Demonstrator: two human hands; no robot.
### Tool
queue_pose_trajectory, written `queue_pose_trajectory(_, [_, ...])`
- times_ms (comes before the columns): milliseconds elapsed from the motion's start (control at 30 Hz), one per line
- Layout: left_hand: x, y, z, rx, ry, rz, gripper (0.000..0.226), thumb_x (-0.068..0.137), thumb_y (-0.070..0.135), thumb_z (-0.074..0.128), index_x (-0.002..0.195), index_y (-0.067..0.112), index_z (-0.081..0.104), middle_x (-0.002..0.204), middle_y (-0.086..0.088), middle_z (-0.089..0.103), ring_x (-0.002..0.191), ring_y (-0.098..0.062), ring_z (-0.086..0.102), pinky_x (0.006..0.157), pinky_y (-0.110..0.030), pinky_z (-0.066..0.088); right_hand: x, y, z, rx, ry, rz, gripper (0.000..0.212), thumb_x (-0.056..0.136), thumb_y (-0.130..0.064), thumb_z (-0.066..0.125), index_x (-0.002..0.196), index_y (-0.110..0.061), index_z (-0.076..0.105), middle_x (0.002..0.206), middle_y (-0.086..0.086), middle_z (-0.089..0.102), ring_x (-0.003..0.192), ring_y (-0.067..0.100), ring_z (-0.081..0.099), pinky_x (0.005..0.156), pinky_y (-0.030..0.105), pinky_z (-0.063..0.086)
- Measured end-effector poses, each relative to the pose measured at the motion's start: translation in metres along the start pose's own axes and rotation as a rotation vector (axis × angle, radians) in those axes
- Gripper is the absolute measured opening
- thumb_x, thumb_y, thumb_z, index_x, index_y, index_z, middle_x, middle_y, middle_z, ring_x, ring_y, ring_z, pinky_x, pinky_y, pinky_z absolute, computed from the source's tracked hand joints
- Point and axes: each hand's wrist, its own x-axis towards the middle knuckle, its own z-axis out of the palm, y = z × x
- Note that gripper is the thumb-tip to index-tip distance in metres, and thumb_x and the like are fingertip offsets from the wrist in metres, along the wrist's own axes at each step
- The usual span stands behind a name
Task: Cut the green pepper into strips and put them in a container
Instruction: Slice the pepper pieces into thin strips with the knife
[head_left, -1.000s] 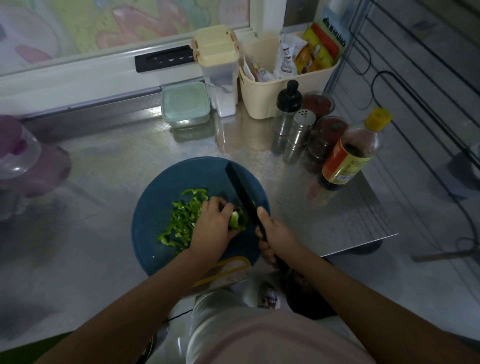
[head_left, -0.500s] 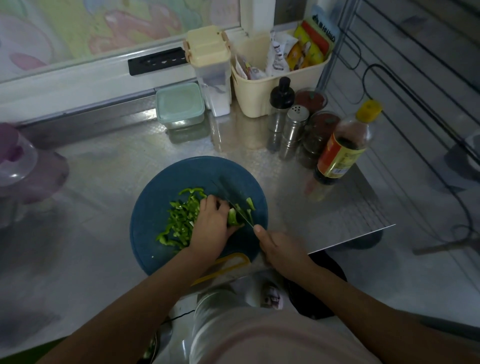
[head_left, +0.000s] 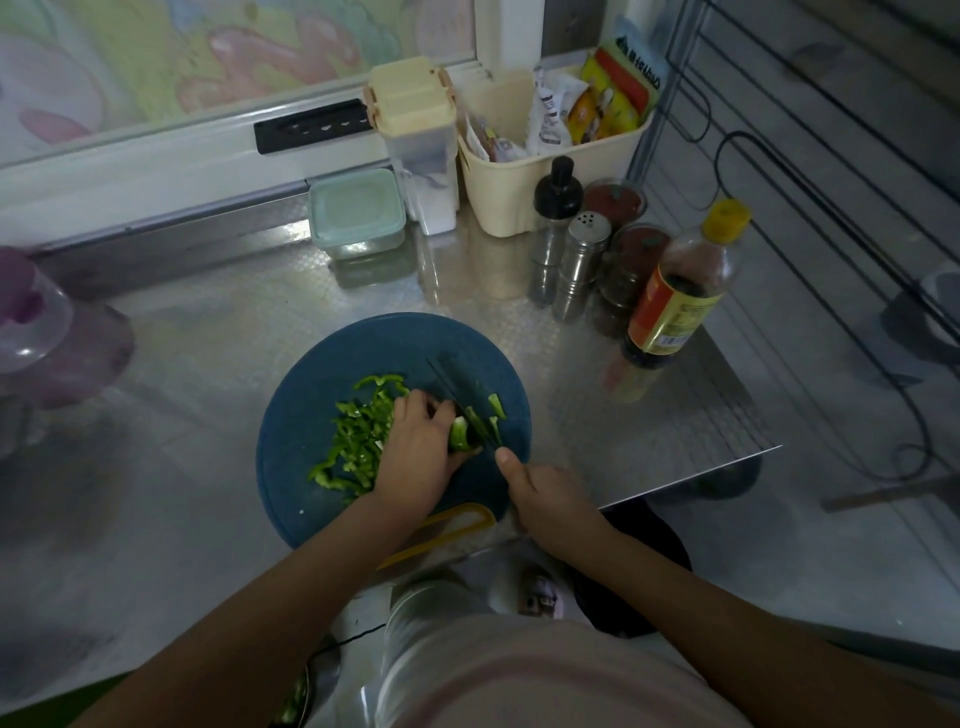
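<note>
Head view, and you're deep in the chopping. Your left hand (head_left: 415, 452) is curled over a small stub of green pepper (head_left: 459, 434) near the middle of the round blue board (head_left: 322, 395), fingers tucked and pinning it down. Your right hand (head_left: 545, 499) is wrapped round the handle of the knife (head_left: 448, 378), whose dark blade (blurred, so mid-stroke, I'd judge) sits just at the stub's 3 o'clock side, tip pointing to about 11 o'clock. At 9 o'clock of your left hand lies a good heap of cut strips (head_left: 358, 441), and a few fresh slices (head_left: 496, 405) lie at 3 o'clock of the blade. I'd call the cutting most of the way done, with only that piece under your fingers left to slice. The second half is not yet started: no strip sits in any container. A pale-green tub (head_left: 357, 213) stands at 12 o'clock of the board, well apart by the window ledge, lid on; whether that's the one you mean to fill, I can't tell. Mind those knuckles, the blade is right beside them.
</note>
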Motion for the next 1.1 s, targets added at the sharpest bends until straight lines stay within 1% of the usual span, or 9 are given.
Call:
queue_pose_trajectory(133, [0.001,-0.003,0.002,0.022,-0.001,0.008,0.049,0.071,0.033,0.078,0.106,0.003,0.062,0.102,-0.02,0.052,0.098,-0.036,0.048,0.084,-0.044,0.046,0.005,-0.002,0.003,0.031,0.004,0.028,0.058,0.1,-0.044,0.023,0.055,-0.014,0.043,0.053,0.0,0.044,0.052,0.01,0.045,0.051,0.018,0.031])
queue_pose_trajectory(267, [0.001,-0.002,0.001,0.07,-0.005,0.035,0.046,0.064,0.028,0.083,0.096,0.0,0.064,0.094,-0.021,0.054,0.087,-0.037,0.052,0.075,-0.044,0.048,0.013,-0.006,0.008,0.044,0.001,0.09,0.057,0.1,-0.047,0.022,0.058,-0.014,0.044,0.058,0.002,0.047,0.059,0.016,0.048,0.057,0.028,0.035])
queue_pose_trajectory(367, [-0.001,-0.003,0.001,0.056,-0.031,0.013,0.043,0.064,0.022,0.082,0.096,0.001,0.063,0.097,-0.02,0.054,0.088,-0.036,0.051,0.076,-0.044,0.047,0.021,-0.009,0.018,0.05,0.025,0.096,0.055,0.099,-0.048,0.023,0.058,-0.016,0.042,0.059,0.001,0.046,0.063,0.02,0.049,0.062,0.027,0.034])
queue_pose_trajectory(467, [-0.004,-0.005,0.003,0.111,-0.023,0.035,0.046,0.056,0.027,0.086,0.089,0.004,0.064,0.087,-0.018,0.056,0.077,-0.033,0.054,0.066,-0.041,0.05,0.028,-0.012,0.018,0.32,0.049,0.198,0.057,0.097,-0.052,0.028,0.054,-0.017,0.041,0.05,-0.002,0.042,0.048,0.014,0.042,0.051,0.027,0.032])
queue_pose_trajectory(600, [-0.006,-0.008,0.006,0.153,0.01,0.026,0.047,0.06,0.036,0.083,0.092,0.008,0.065,0.09,-0.015,0.057,0.079,-0.032,0.056,0.064,-0.04,0.05,0.021,0.002,0.003,0.628,-0.011,0.36,0.055,0.093,-0.059,0.034,0.057,-0.018,0.038,0.046,-0.004,0.033,0.035,0.009,0.032,0.038,0.018,0.026])
queue_pose_trajectory(700, [-0.008,-0.01,0.008,0.184,0.014,0.032,0.047,0.061,0.037,0.082,0.093,0.009,0.063,0.091,-0.016,0.057,0.079,-0.033,0.056,0.062,-0.041,0.049,0.013,0.017,0.002,0.543,0.01,0.247,0.054,0.09,-0.059,0.036,0.052,-0.021,0.035,0.045,-0.005,0.03,0.034,0.007,0.03,0.038,0.019,0.025])
queue_pose_trajectory(800, [-0.007,-0.01,0.007,0.2,0.025,0.041,0.048,0.059,0.036,0.084,0.091,0.008,0.062,0.09,-0.016,0.056,0.079,-0.033,0.056,0.062,-0.041,0.049,0.01,0.022,0.005,0.359,0.055,0.103,0.063,0.094,-0.056,0.033,0.042,-0.021,0.036,0.038,-0.006,0.032,0.038,0.009,0.033,0.05,0.027,0.029])
queue_pose_trajectory(967, [-0.008,-0.01,0.005,0.246,0.041,0.051,0.051,0.056,0.035,0.085,0.093,0.007,0.064,0.09,-0.019,0.057,0.079,-0.036,0.057,0.062,-0.041,0.05,-0.002,0.011,0.004,0.07,0.052,-0.009,0.055,0.099,-0.045,0.027,0.052,-0.017,0.034,0.051,-0.002,0.037,0.049,0.011,0.038,0.057,0.031,0.028])
queue_pose_trajectory(1100, [-0.008,-0.011,0.006,0.26,0.05,0.049,0.054,0.059,0.037,0.083,0.102,0.01,0.066,0.093,-0.018,0.057,0.084,-0.036,0.056,0.067,-0.042,0.05,-0.005,0.011,0.006,-0.04,0.033,-0.04,0.052,0.101,-0.039,0.026,0.054,-0.018,0.035,0.054,0.0,0.04,0.054,0.015,0.042,0.06,0.027,0.025])
